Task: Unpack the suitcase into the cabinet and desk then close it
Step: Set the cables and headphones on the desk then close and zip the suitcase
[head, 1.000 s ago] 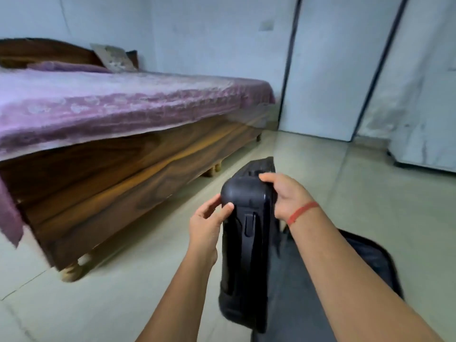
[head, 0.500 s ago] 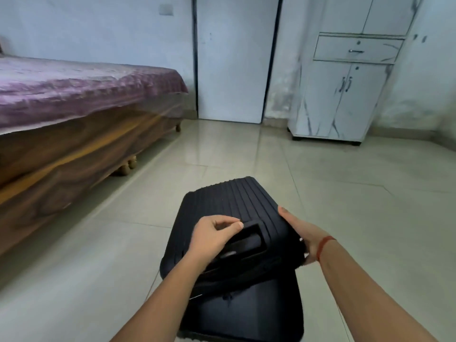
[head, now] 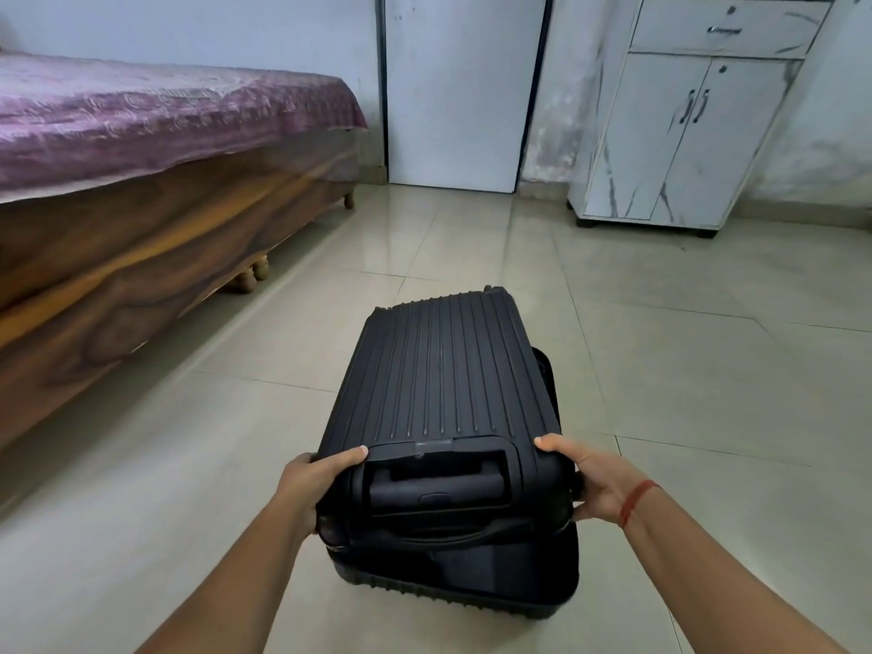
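Note:
A black ribbed suitcase (head: pixel 443 384) lies on the tiled floor in front of me, its lid lowered almost flat onto the lower shell, with a gap still showing at the near end. My left hand (head: pixel 309 481) grips the lid's near left corner, thumb on top. My right hand (head: pixel 592 479), with a red thread at the wrist, grips the near right corner. The retracted pull handle (head: pixel 436 488) sits between my hands. A white cabinet (head: pixel 684 134) with two doors and a drawer stands at the far right wall.
A wooden bed (head: pixel 141 257) with a purple cover runs along the left side. A white door (head: pixel 460 87) is straight ahead in the back wall. Pale floor tiles (head: pixel 708 370) stretch between the suitcase and the cabinet.
The lid came down from upright to nearly flat on the lower shell. Both hands shifted to the lid's near corners. My view turned right, bringing the cabinet into sight.

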